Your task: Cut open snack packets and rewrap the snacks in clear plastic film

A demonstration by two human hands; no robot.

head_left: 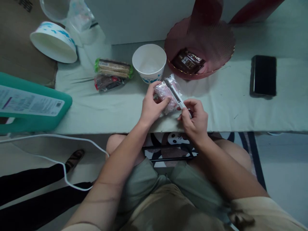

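Note:
My left hand (pixel 151 106) is closed around a clear plastic packet with pink contents (pixel 168 91), holding it just above the table's front part. My right hand (pixel 193 117) pinches a small white and dark tool, like a cutter (pixel 175 94), whose tip lies across the packet. Both hands meet over the pale green table (pixel 221 99). A white paper cup (pixel 149 62) stands right behind the packet.
A dark red bowl (pixel 216 41) holds a dark snack packet (pixel 189 61). Two wrapped snacks (pixel 113 68) lie left of the cup. A black phone (pixel 264 75) is at the right. A white bowl (pixel 54 41), a teal box (pixel 31 106) and a white cable (pixel 60 160) are at left. Another person's legs (pixel 36 186) show at lower left.

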